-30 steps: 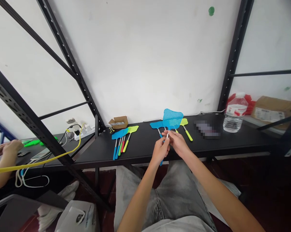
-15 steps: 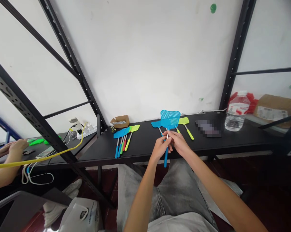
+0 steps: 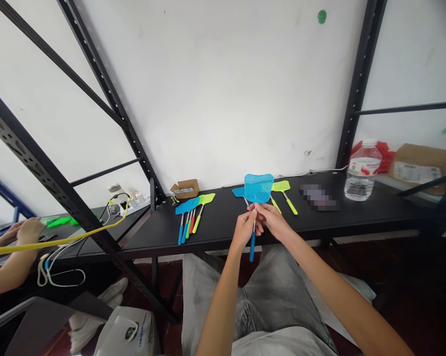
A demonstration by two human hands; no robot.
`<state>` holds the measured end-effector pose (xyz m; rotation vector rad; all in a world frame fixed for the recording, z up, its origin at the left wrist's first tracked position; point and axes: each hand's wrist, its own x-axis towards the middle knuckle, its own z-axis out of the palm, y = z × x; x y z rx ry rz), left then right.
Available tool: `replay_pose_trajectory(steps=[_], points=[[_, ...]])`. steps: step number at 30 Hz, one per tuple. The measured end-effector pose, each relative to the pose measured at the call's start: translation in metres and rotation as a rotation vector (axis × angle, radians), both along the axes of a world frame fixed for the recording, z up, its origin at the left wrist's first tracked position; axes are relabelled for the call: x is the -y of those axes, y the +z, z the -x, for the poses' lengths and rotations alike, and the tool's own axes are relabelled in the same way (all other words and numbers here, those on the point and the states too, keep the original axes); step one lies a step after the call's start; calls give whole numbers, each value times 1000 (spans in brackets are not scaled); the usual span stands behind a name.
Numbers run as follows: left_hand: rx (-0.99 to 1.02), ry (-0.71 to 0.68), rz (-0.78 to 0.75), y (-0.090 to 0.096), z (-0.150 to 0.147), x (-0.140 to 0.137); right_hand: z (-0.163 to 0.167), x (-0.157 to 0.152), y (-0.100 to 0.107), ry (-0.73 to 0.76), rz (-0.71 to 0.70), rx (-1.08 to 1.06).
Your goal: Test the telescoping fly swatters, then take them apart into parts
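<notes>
A blue fly swatter (image 3: 259,188) is held up in front of me, its perforated head on top and its blue handle pointing down. My left hand (image 3: 245,226) pinches its thin metal shaft. My right hand (image 3: 272,220) closes on the shaft just below the head, touching the left fingers. Behind it on the black table (image 3: 223,222) lie another blue fly swatter (image 3: 239,192) and yellow-green fly swatters (image 3: 282,186). To the left, several fly swatters (image 3: 187,205) with blue, green, red and yellow handles lie fanned together, heads overlapping.
An open cardboard box (image 3: 184,188) stands at the table's back left. A water bottle (image 3: 362,173) and a brown parcel (image 3: 425,165) are on the right. Black rack posts (image 3: 104,74) rise beside the table. A yellow cable (image 3: 78,240) crosses left, near another person's hands (image 3: 28,230).
The held blue swatter has dropped slightly, and its head has shifted a little left. Both my hands keep their grip near the top of the shaft.
</notes>
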<state>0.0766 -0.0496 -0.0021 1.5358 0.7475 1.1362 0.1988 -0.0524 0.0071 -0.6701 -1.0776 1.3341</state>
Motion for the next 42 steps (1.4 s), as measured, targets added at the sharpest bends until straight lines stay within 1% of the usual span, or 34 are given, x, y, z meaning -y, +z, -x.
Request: replay_pose_trajectory(steps=[5, 7, 11, 14, 17, 24, 29, 34, 38, 42], points=[[-4, 23, -6, 1, -1, 1, 2, 3, 1, 51, -11, 30], [-6, 26, -23, 3, -1, 3, 1, 1, 0, 1, -11, 47], [-27, 42, -48, 5, 0, 5, -1, -5, -4, -158, -33, 62], [-41, 43, -67, 5, 0, 5, -1, -8, -7, -177, -49, 81], [-44, 46, -53, 4, 1, 3, 0, -8, -8, -189, -67, 100], [32, 42, 12, -1, 2, -2, 5, -4, -7, -105, -73, 106], [62, 24, 28, -4, 3, -5, 7, -4, -8, -125, -64, 81], [81, 7, 36, -5, 5, -6, 9, -2, -7, -100, -50, 53], [100, -39, 51, -3, 6, -5, 11, 0, -6, -58, -56, 27], [139, -94, 98, -1, 7, -3, 11, 1, -3, -9, -39, -26]])
